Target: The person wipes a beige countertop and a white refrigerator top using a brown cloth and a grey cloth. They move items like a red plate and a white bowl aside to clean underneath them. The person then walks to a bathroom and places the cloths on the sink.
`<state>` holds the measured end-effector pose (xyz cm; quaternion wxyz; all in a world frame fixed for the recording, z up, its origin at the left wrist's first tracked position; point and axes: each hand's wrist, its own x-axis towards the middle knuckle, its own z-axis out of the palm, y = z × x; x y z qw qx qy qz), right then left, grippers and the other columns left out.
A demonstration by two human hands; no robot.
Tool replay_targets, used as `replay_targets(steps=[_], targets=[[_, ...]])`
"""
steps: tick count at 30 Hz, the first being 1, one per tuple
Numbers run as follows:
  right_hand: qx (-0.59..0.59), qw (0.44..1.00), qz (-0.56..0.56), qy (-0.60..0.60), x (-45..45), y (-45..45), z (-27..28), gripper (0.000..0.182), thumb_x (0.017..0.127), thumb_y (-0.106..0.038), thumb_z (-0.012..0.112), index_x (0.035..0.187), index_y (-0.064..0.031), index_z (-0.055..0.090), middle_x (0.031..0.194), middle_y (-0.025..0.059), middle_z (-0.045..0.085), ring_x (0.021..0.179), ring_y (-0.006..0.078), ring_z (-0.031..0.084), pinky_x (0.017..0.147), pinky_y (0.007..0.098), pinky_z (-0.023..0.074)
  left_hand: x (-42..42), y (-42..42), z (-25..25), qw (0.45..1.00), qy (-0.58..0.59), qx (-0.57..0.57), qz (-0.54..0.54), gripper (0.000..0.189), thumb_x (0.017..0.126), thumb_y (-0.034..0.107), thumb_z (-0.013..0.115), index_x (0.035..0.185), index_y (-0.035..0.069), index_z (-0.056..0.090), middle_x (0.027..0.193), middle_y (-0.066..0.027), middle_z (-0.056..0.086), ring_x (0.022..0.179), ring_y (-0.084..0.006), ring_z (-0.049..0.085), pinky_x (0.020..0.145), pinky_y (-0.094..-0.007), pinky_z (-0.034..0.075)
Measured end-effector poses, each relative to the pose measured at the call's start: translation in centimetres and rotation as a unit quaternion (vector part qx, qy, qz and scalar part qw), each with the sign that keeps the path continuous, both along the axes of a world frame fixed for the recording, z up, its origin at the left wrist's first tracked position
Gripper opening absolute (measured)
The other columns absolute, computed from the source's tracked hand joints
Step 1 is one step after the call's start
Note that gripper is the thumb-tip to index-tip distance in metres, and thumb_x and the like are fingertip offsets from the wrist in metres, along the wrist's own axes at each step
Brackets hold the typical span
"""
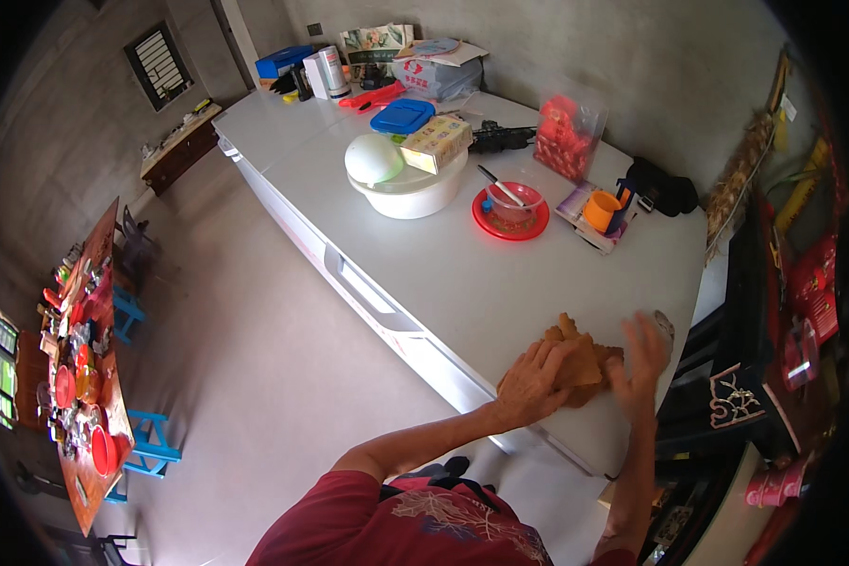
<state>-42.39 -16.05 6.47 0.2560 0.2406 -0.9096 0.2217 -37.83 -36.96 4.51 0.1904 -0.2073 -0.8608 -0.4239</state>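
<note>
A crumpled orange-brown piece, perhaps cloth [581, 362], with a wavy edge, lies near the front right end of a white chest freezer's lid [467, 304]. My left hand [541, 375] grips it from the left, its fingers bent over the top. To its right, my right hand [642, 357] is blurred, with the fingers raised and apart. Its thumb is close to the piece's right edge; whether they touch is unclear. Just beyond the right fingers sits a small grey patterned object [665, 324], partly hidden.
Farther back on the lid are a red plate with a clear bowl [513, 209], an orange cup [601, 209], a black pouch [661, 185] and a lidded white tub [410, 194]. Dark carved furniture [736, 403] stands at right. Across the floor is a crowded wooden table [88, 488].
</note>
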Motion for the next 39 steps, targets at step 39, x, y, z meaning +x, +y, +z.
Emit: replay_targets(steps=[39], targets=[[0.047,0.999,-0.009,-0.01,-11.5,-9.8,-3.9,0.037,0.077,-0.044,0.067,0.11,-0.0275,0.064,0.125,0.0016,0.046,0.118,0.0267,0.041,0.088,0.0492,0.0358,-2.0,-3.9,-1.7,0.972,-0.009,-0.076,0.222,0.062,0.084,0.04,0.062,0.133,0.007,0.043,0.136,-0.0151,0.04,0.129,-0.0395,0.031,0.105,-0.0503,0.03]])
